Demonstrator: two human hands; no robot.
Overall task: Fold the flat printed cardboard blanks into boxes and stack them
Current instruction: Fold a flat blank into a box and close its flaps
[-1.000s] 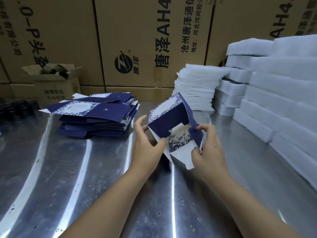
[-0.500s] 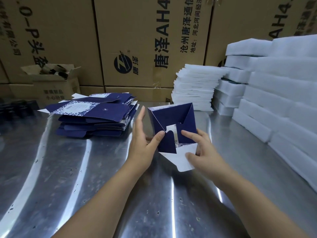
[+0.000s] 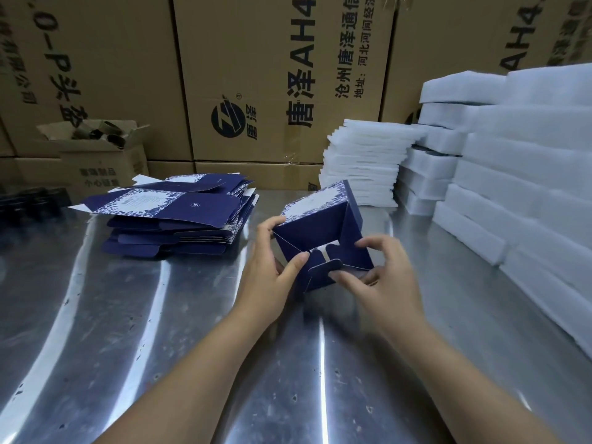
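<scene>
A navy blue box [image 3: 323,225] with a white floral panel on top stands half-formed at the table's middle, its bottom end facing me. My left hand [image 3: 270,267] grips its left edge, thumb pressed on a bottom flap. My right hand [image 3: 381,280] holds the right side, fingers pushing a rounded blue flap [image 3: 323,270] inward. A small gap shows between the folded bottom flaps. A pile of flat navy printed blanks [image 3: 179,216] lies on the table to the left, apart from both hands.
The shiny steel table [image 3: 128,331] reflects light. White foam pads are stacked at the back [image 3: 362,168] and along the right side [image 3: 512,187]. Large brown cartons [image 3: 256,75] wall the back. A small open carton [image 3: 96,155] sits back left.
The box's bottom flaps have been folded further inward and the white inner flap is now covered. My right hand moved from the lower flap onto the rounded blue flap; the box tilted up.
</scene>
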